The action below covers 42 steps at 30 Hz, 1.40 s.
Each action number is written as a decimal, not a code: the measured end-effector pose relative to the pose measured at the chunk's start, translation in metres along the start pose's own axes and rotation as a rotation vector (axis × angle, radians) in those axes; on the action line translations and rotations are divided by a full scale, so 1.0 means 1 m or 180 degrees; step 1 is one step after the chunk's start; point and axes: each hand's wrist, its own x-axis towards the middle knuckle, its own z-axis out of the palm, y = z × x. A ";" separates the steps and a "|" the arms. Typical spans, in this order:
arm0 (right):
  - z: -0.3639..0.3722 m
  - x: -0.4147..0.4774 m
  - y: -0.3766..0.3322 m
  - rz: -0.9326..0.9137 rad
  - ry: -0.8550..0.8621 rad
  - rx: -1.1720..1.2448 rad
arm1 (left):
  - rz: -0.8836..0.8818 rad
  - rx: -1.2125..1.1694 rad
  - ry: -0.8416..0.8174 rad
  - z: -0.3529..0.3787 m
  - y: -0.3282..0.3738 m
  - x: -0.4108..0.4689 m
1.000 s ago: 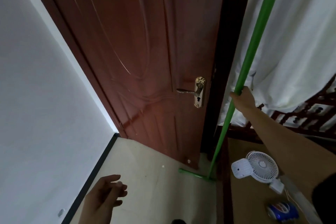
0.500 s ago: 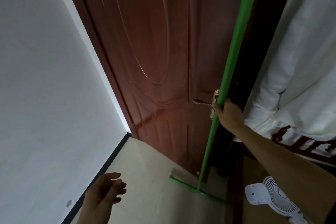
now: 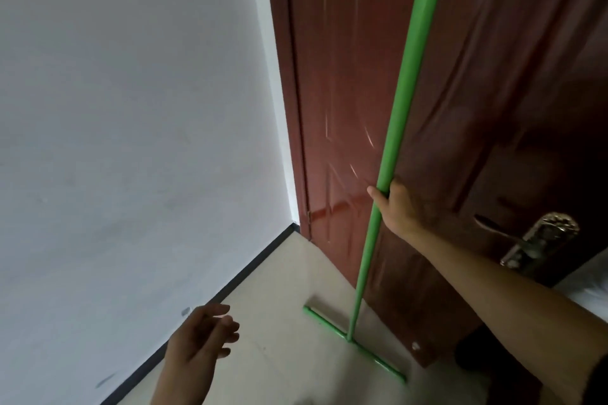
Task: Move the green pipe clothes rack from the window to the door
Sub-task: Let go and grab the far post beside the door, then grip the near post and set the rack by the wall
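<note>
The green pipe clothes rack (image 3: 407, 82) shows one tall upright pole running out of the top of the view, with a crossbar foot (image 3: 357, 344) on the tiled floor. It stands right in front of the dark red wooden door (image 3: 335, 76). My right hand (image 3: 399, 207) is wrapped around the pole at about mid height. My left hand (image 3: 200, 342) hangs low at the bottom of the view, fingers loosely apart, holding nothing.
A white wall (image 3: 131, 141) with a black skirting strip (image 3: 210, 302) runs along the left. The door carries a brass lever handle (image 3: 539, 240) at the right. A bit of white cloth (image 3: 592, 276) shows at the right edge.
The rack has shifted left, from beside the door frame to in front of the door panel, with my right hand still on the pole. The fan and bed have left the view.
</note>
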 end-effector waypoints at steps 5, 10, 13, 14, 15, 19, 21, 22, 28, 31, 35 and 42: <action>0.057 0.044 -0.055 -0.0213 -0.0237 0.0089 | -0.0107 -0.0050 0.0264 -0.029 0.000 0.042; 0.108 0.082 -0.108 -0.0397 -0.0488 0.0059 | -0.0131 -0.0030 0.0462 -0.056 0.012 0.079; 0.133 0.103 -0.135 -0.0499 -0.0619 0.0120 | -0.0133 0.0012 0.0634 -0.068 0.020 0.101; 0.141 0.110 -0.142 -0.0555 -0.0662 0.0149 | -0.0118 0.0050 0.0680 -0.069 0.024 0.108; 0.148 0.117 -0.148 -0.0621 -0.0707 0.0178 | -0.0100 0.0095 0.0716 -0.068 0.031 0.116; 0.171 0.146 -0.162 -0.0912 -0.1021 0.0324 | 0.0131 0.0331 0.0790 -0.051 0.071 0.154; 0.181 0.159 -0.167 -0.1067 -0.1266 0.0451 | 0.0403 0.0458 0.0836 -0.034 0.102 0.181; 0.186 0.165 -0.168 -0.1150 -0.1385 0.0487 | 0.0553 0.0486 0.0859 -0.024 0.120 0.196; 0.211 0.198 -0.152 -0.1565 -0.2202 0.0221 | 0.1213 0.0451 0.0733 0.047 0.221 0.295; 0.222 0.212 -0.155 -0.1676 -0.2391 0.0071 | 0.1376 0.0391 0.0485 0.074 0.251 0.332; 0.233 0.229 -0.178 -0.1823 -0.2560 -0.0025 | 0.1401 0.0437 0.0863 0.080 0.271 0.368; 0.249 0.245 -0.207 -0.2121 -0.2763 -0.0110 | 0.1297 0.0535 0.1200 0.052 0.279 0.388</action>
